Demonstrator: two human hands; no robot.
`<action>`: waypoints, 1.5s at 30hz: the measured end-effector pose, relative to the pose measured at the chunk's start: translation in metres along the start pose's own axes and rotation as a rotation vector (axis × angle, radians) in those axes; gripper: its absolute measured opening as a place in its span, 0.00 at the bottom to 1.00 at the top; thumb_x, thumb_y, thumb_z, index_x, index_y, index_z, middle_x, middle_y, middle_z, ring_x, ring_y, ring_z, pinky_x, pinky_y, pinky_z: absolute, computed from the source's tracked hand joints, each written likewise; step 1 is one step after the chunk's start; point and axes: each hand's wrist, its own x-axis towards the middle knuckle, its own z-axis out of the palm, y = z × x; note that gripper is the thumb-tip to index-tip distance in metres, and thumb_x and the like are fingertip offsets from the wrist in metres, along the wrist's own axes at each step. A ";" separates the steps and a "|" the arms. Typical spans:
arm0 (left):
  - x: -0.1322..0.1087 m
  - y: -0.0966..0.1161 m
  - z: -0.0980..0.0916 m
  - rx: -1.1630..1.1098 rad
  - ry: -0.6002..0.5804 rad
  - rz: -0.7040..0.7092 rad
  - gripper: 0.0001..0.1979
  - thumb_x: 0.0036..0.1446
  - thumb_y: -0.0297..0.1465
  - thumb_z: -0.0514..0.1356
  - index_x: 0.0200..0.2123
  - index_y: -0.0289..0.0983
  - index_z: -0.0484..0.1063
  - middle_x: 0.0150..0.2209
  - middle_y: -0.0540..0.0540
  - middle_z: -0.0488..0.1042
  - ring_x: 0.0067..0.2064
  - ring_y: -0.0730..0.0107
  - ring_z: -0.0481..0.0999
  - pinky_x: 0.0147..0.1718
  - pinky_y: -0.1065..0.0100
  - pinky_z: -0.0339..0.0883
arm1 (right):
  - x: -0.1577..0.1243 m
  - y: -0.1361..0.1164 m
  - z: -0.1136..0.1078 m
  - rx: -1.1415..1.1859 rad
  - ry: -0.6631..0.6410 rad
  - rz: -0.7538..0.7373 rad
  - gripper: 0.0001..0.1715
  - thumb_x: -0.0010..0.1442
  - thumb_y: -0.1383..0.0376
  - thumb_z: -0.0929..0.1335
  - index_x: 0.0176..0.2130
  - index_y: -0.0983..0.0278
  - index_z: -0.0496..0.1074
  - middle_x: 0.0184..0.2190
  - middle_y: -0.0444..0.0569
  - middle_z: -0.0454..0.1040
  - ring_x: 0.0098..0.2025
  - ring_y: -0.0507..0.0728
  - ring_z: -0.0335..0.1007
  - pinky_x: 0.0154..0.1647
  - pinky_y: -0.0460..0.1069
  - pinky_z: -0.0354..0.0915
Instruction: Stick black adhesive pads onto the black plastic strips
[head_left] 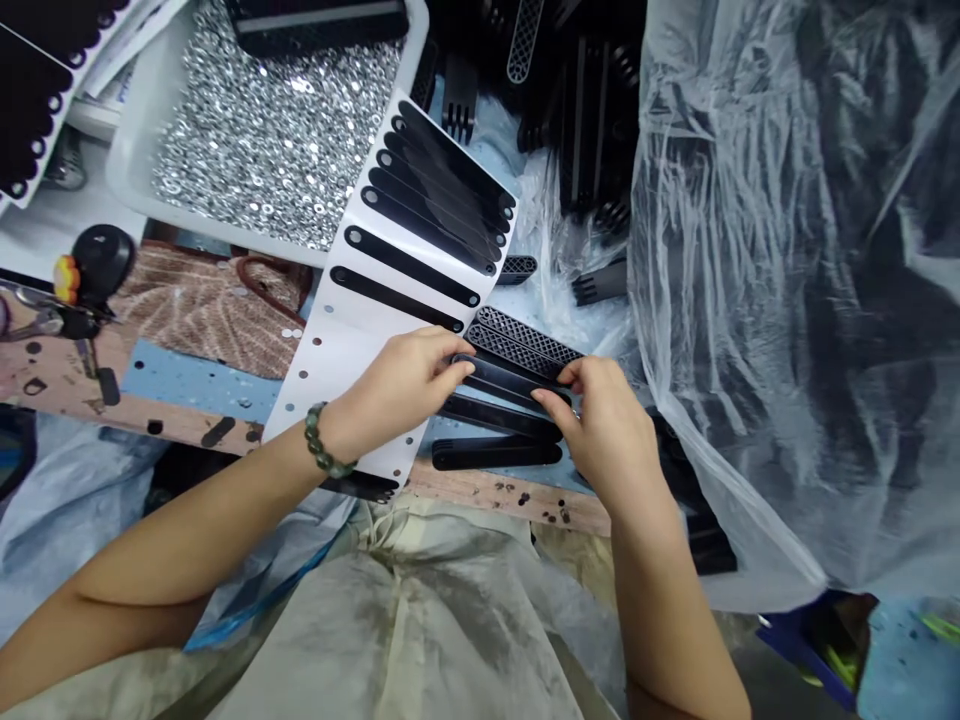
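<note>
A long black strip with rounded ends stretches between my two hands. My left hand, with a green bead bracelet on its wrist, pinches the strip's left end. The right end is between the thumb and fingers of my right hand. Just beyond it lie black pieces with a lattice face. Nearer to me are a smooth black bar and a black piece with slots at one end. Under my left forearm runs a white backing sheet carrying black adhesive strips.
A white tub full of small shiny metal rings stands at the back left. Keys and a brown striped cloth lie at left. Clear plastic sheeting covers the right side. More black parts are heaped at the back.
</note>
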 end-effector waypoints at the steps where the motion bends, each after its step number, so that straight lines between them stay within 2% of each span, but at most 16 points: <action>1: -0.005 0.006 -0.003 0.089 0.041 0.069 0.11 0.60 0.30 0.55 0.44 0.35 0.72 0.44 0.43 0.75 0.43 0.64 0.75 0.41 0.64 0.71 | -0.002 0.001 -0.002 -0.068 0.017 -0.002 0.16 0.60 0.52 0.66 0.37 0.61 0.63 0.34 0.48 0.67 0.35 0.57 0.66 0.31 0.50 0.60; 4: -0.024 0.014 -0.019 0.276 0.231 0.176 0.15 0.61 0.30 0.55 0.51 0.36 0.67 0.48 0.41 0.71 0.43 0.66 0.74 0.39 0.67 0.71 | -0.006 0.004 -0.005 -0.163 0.113 -0.044 0.20 0.60 0.48 0.63 0.38 0.62 0.63 0.33 0.49 0.66 0.35 0.59 0.65 0.31 0.50 0.59; 7: -0.037 0.002 -0.044 0.441 0.551 0.050 0.17 0.59 0.33 0.58 0.51 0.36 0.65 0.46 0.40 0.71 0.43 0.62 0.73 0.43 0.61 0.69 | -0.003 -0.002 -0.003 -0.088 0.224 -0.131 0.16 0.61 0.52 0.64 0.40 0.62 0.64 0.32 0.49 0.66 0.35 0.58 0.65 0.32 0.51 0.61; 9: -0.037 -0.013 -0.058 0.444 0.627 -0.072 0.20 0.57 0.35 0.60 0.51 0.36 0.63 0.43 0.41 0.71 0.43 0.60 0.72 0.44 0.58 0.68 | 0.005 -0.017 0.001 0.049 0.249 -0.246 0.10 0.62 0.58 0.65 0.40 0.62 0.66 0.34 0.49 0.68 0.36 0.57 0.67 0.35 0.51 0.64; 12: -0.031 -0.031 -0.068 0.157 0.552 -0.155 0.18 0.57 0.33 0.60 0.49 0.37 0.64 0.39 0.46 0.73 0.38 0.65 0.73 0.39 0.63 0.69 | 0.024 -0.052 0.010 0.218 0.253 -0.457 0.07 0.63 0.66 0.64 0.42 0.62 0.68 0.37 0.50 0.72 0.40 0.56 0.69 0.41 0.51 0.67; 16: -0.028 -0.032 -0.072 -0.320 0.386 -0.083 0.09 0.58 0.34 0.59 0.40 0.36 0.70 0.37 0.47 0.74 0.39 0.68 0.74 0.39 0.68 0.69 | 0.051 -0.101 0.026 0.221 0.303 -0.642 0.14 0.64 0.67 0.63 0.48 0.66 0.69 0.42 0.54 0.75 0.44 0.58 0.69 0.44 0.53 0.68; 18: -0.030 -0.028 -0.075 -0.392 0.301 -0.053 0.08 0.60 0.34 0.58 0.39 0.36 0.72 0.35 0.47 0.75 0.39 0.68 0.74 0.40 0.69 0.68 | 0.061 -0.115 0.033 0.179 0.366 -0.692 0.15 0.64 0.66 0.63 0.49 0.69 0.70 0.43 0.55 0.75 0.44 0.58 0.70 0.44 0.53 0.69; 20: -0.032 -0.025 -0.078 -0.381 0.281 -0.018 0.08 0.60 0.33 0.58 0.39 0.36 0.74 0.35 0.47 0.75 0.40 0.68 0.74 0.42 0.69 0.67 | 0.067 -0.122 0.036 0.162 0.430 -0.726 0.15 0.64 0.66 0.63 0.48 0.69 0.71 0.42 0.54 0.76 0.42 0.57 0.71 0.44 0.52 0.69; 23: -0.031 -0.023 -0.081 -0.347 0.302 0.037 0.08 0.60 0.33 0.58 0.37 0.36 0.74 0.37 0.47 0.74 0.41 0.69 0.72 0.41 0.70 0.65 | 0.071 -0.123 0.035 0.173 0.493 -0.749 0.14 0.63 0.69 0.63 0.47 0.69 0.72 0.41 0.53 0.77 0.41 0.55 0.72 0.44 0.50 0.69; 27: -0.026 -0.022 -0.078 -0.320 0.289 0.083 0.08 0.59 0.33 0.59 0.30 0.36 0.72 0.31 0.49 0.71 0.35 0.72 0.69 0.35 0.71 0.63 | 0.074 -0.117 0.029 0.174 0.575 -0.737 0.13 0.62 0.71 0.63 0.44 0.67 0.74 0.38 0.51 0.79 0.38 0.54 0.74 0.42 0.48 0.70; 34: -0.022 -0.022 -0.077 -0.297 0.282 0.163 0.07 0.60 0.32 0.58 0.32 0.36 0.72 0.34 0.48 0.71 0.39 0.69 0.70 0.39 0.70 0.64 | 0.075 -0.109 0.014 0.259 0.389 -0.815 0.17 0.64 0.68 0.62 0.51 0.70 0.70 0.44 0.56 0.76 0.46 0.56 0.72 0.49 0.50 0.70; 39: -0.020 -0.019 -0.077 -0.232 0.290 0.186 0.06 0.61 0.31 0.56 0.33 0.37 0.72 0.34 0.48 0.70 0.38 0.70 0.71 0.39 0.70 0.64 | 0.080 -0.106 0.018 0.256 0.263 -0.826 0.20 0.66 0.65 0.61 0.54 0.70 0.67 0.48 0.59 0.74 0.49 0.59 0.70 0.50 0.54 0.69; 42: -0.017 -0.022 -0.077 -0.164 0.338 0.145 0.07 0.62 0.32 0.55 0.35 0.37 0.72 0.35 0.48 0.71 0.38 0.69 0.71 0.38 0.69 0.64 | 0.083 -0.100 0.014 0.541 0.230 -0.730 0.18 0.67 0.66 0.59 0.52 0.63 0.69 0.46 0.52 0.75 0.48 0.55 0.71 0.48 0.53 0.70; 43: -0.015 -0.025 -0.078 -0.133 0.383 0.115 0.08 0.62 0.33 0.55 0.36 0.37 0.72 0.36 0.47 0.71 0.38 0.69 0.71 0.38 0.69 0.64 | 0.083 -0.095 0.009 0.666 0.266 -0.659 0.18 0.68 0.66 0.58 0.51 0.61 0.69 0.45 0.50 0.76 0.46 0.54 0.72 0.47 0.52 0.70; 45: -0.010 -0.031 -0.081 -0.053 0.500 0.051 0.08 0.61 0.35 0.55 0.38 0.37 0.72 0.36 0.47 0.72 0.37 0.68 0.71 0.36 0.68 0.65 | 0.078 -0.081 -0.006 0.858 0.417 -0.472 0.19 0.69 0.65 0.55 0.52 0.58 0.68 0.43 0.49 0.75 0.43 0.53 0.73 0.45 0.53 0.71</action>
